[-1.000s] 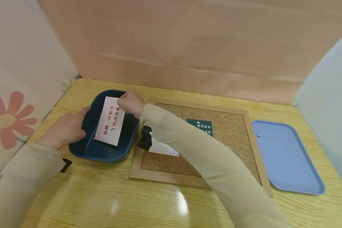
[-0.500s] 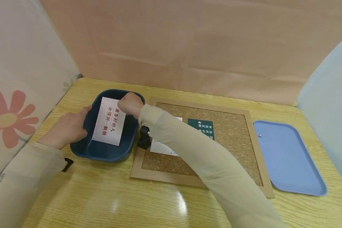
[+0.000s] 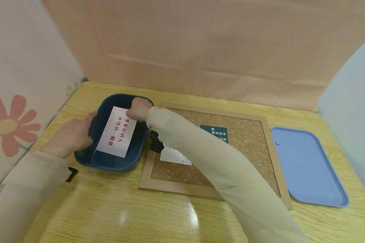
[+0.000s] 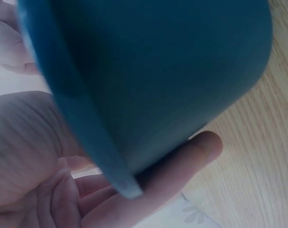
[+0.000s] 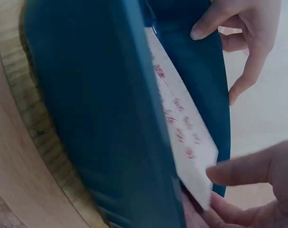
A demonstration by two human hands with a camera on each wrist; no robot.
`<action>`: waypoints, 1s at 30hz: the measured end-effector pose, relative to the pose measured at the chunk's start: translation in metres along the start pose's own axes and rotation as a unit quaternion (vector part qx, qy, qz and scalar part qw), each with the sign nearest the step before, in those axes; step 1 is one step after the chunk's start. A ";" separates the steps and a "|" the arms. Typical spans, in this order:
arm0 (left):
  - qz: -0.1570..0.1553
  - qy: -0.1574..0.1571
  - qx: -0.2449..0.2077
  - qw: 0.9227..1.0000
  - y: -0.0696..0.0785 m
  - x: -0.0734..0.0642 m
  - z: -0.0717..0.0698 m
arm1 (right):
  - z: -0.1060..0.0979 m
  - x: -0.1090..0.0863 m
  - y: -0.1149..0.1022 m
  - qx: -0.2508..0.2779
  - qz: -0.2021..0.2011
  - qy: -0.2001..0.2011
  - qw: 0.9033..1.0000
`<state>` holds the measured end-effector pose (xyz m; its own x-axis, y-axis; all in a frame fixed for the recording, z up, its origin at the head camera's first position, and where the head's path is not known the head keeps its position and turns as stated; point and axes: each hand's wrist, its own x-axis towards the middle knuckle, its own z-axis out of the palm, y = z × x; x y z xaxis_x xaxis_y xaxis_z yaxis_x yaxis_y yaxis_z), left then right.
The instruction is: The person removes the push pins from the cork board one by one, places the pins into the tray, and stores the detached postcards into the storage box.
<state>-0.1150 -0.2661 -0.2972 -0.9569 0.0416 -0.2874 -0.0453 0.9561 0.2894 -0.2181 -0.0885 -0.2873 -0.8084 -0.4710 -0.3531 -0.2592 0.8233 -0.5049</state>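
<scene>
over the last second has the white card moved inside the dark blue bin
Yes. The white card has dropped lower into the dark blue bin, still pinched by the right hand.

A light wooden desk point(image 3: 115, 209) carries three things side by side. A dark blue tub point(image 3: 107, 161) lies at the left, a framed cork board point(image 3: 249, 141) in the middle and a pale blue tray point(image 3: 310, 168) at the right.

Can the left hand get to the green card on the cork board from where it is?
Probably not easily. The left hand grips the rim of the dark blue bin, and the right arm lies across the cork board between it and the green card.
</scene>
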 end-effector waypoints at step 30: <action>0.007 0.007 0.003 1.000 -0.001 0.000 0.003 | 0.009 0.024 -0.002 -0.029 0.075 -0.031 0.996</action>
<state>-0.1142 -0.2659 -0.2998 -0.9612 0.0517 -0.2708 -0.0297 0.9571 0.2883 -0.2322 -0.1046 -0.3021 -0.8066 -0.3582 -0.4703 -0.1689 0.9020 -0.3974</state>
